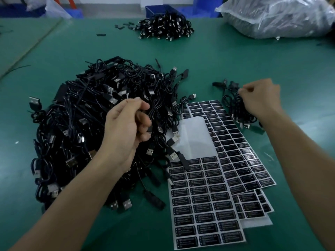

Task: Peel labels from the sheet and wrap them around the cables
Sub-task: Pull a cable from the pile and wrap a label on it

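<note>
A big heap of black USB cables [87, 124] covers the green table [235, 60] at centre left. My left hand [126, 125] hovers over the heap's right side, its fingers curled round one black cable [155, 113] lifted from the heap. To the right lie overlapping sheets of black labels [204, 205]; the nearest sheet has a bare white patch at its top. My right hand [259, 98] sits over a small bundle of cables [237, 109] at the right, fingers curled and pinching a cable there.
A second pile of black cables [166, 27] lies at the table's far side, with a few loose black parts beside it. A bulging clear plastic bag [279, 17] sits at the far right. A blue bin [159, 9] stands behind the table.
</note>
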Action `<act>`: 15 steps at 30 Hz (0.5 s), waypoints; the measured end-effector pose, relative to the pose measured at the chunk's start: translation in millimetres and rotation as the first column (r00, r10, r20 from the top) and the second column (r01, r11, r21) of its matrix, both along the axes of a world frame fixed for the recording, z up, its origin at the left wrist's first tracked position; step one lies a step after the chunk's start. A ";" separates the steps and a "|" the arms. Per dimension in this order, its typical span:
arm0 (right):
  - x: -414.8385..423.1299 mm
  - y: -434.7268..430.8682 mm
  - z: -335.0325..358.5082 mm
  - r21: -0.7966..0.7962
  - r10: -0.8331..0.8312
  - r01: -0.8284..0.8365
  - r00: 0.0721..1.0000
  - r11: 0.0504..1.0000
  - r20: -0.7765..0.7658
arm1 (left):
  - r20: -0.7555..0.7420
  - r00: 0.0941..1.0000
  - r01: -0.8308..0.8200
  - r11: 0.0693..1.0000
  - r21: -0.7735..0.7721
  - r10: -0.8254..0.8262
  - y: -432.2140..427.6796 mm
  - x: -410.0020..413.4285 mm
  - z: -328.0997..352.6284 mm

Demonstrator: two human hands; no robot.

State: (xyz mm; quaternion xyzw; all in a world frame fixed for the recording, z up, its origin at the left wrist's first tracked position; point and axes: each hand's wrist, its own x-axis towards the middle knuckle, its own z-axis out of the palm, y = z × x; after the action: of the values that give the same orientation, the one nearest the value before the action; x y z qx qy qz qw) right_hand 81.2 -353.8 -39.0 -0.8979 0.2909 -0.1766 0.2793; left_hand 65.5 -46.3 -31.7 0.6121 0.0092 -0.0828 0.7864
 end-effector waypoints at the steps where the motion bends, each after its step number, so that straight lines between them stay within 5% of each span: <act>1: -0.8 2.7 -1.2 -0.020 0.020 -0.020 1.000 1.000 -0.004 | -0.007 1.000 -0.007 1.000 -0.023 0.006 0.1 0.5 0.3; 6: -18.6 50.6 2.9 -0.308 0.143 -0.109 0.985 0.945 0.092 | -0.039 0.999 -0.033 0.993 -0.110 0.029 -0.1 0.5 1.2; 11: -32.5 130.1 -0.5 0.029 0.508 -0.507 0.861 0.861 -0.010 | -0.040 0.999 -0.042 0.989 -0.139 0.037 -1.1 -0.5 1.8; 15: -31.7 169.9 -11.2 0.133 0.554 -0.541 0.827 0.830 -0.098 | -0.048 0.998 -0.049 0.984 -0.170 0.042 -1.3 -0.1 2.4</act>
State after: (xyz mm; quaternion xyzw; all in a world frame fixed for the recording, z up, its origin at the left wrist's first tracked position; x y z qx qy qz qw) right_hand 49.5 -183.9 -50.2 -0.9382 0.0473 -0.0147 0.3426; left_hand 65.3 -47.6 -29.3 0.5400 0.0334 -0.0789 0.8373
